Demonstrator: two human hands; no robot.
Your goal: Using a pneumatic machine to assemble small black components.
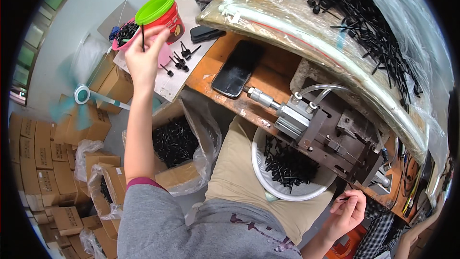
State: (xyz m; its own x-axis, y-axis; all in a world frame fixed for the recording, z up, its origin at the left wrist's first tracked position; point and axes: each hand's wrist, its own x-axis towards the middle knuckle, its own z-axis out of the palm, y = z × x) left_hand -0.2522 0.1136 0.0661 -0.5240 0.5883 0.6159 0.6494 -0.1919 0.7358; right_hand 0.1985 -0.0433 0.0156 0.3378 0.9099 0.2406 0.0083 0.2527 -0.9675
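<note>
Down the left side, brown cardboard boxes (62, 175) are stacked in columns. The orange-brown workbench (268, 72) is topped at the rear by a wide tray (306, 36), whose pale rim is curved by the lens and whose clear plastic lining is covered with a heap of slender black parts. A dark metal fixture (345, 139), to which a silver cylinder (292, 119) is joined, is mounted at the bench's front edge. Beside the person's thigh, a carton (184, 175) lined with plastic is seen, with more black parts heaped inside. A round white basket (306, 193) is set over the lap, partly below the fixture, and is partly filled with the same kind of parts. On the left, a fan (82, 94) is shown with blurred blades.

On the white tabletop (160, 86), a red bucket (175, 24) with a bright green rim is placed near a pink basket (117, 44). The left hand (146, 55) is raised in front of these, and a thin black part (143, 38) is pinched upright between its fingertips. By the basket's right side, the right hand (350, 211) is held palm up, its fingers curled; a small dark piece (343, 198) is pinched at the tips, its shape mostly hidden. A phone (235, 72) is laid on the bench beside the cylinder's end. Several loose black pieces (179, 62) are scattered on the white tabletop.
</note>
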